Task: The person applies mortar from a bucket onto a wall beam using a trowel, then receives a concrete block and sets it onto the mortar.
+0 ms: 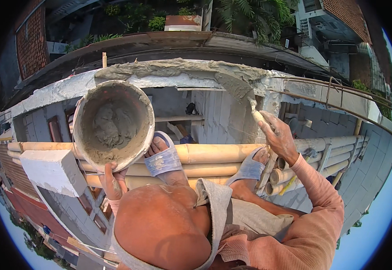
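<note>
My left hand [113,181] grips the near rim of a round bucket [150,121]. Wet grey mortar [110,128] lies in the bottom, and dried smears coat its inner sides. In my right hand [279,137], the fingers are closed around the pale handle of a trowel [257,114]. Its mortar-coated blade reaches away to the right end of a rough mortar layer [173,67] on top of the white wall [182,82]. How far the blade presses in, I cannot tell. Both my feet, in blue-grey sandals [164,159], stand at the bamboo poles [209,154].
A white block [54,168] sits over the poles at the left. Steel rebar [340,87] runs along the wall top at the right, with cut bamboo ends [275,176] below. Rooms lie lower down beyond the poles. Roofs and plants [259,18] are past the wall.
</note>
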The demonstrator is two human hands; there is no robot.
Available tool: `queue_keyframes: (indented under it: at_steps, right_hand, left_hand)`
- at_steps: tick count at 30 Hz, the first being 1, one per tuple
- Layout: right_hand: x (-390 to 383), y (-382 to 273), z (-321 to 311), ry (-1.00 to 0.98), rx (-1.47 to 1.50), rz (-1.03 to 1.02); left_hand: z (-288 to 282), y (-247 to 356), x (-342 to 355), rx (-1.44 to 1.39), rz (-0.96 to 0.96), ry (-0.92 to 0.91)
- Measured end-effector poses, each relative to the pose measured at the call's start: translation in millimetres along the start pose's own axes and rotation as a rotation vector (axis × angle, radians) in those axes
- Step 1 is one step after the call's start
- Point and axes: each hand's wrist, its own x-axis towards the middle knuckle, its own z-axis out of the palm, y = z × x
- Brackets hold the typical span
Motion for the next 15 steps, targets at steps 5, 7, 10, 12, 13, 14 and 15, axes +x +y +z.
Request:
queue_keyframes:
  at_steps: [5,7,10,12,13,14,15]
  right_hand:
    - [-25.0,36.5,-32.1,0.092,-0.098,0.055]
    - [-27.4,18.8,-37.2,0.069,-0.064,0.122]
    - [-31.5,19.0,-33.1,0.088,-0.108,0.071]
    - [-25.5,11.3,-24.7,0.052,-0.149,0.048]
    - [-20.7,6.3,-19.5,0.051,-0.145,0.043]
    - [-14.9,0.4,-12.7,0.046,-0.085,0.016]
    - [-8.4,-5.5,-5.9,0.039,-0.024,-0.014]
  left_hand:
    - [-5.7,0.1,9.4,0.021,-0.063,-0.01]
    - [-2.1,0.2,5.7,0.008,-0.034,-0.012]
    - [-2.0,-2.2,9.8,-0.006,-0.063,-0.005]
    - [2.8,-2.2,7.1,-0.009,-0.043,-0.011]
    - [5.2,-1.8,5.6,-0.011,-0.026,-0.017]
    - [4.9,-0.1,3.7,-0.007,-0.02,-0.011]
    - [4.1,2.2,2.0,0.001,-0.026,0.007]
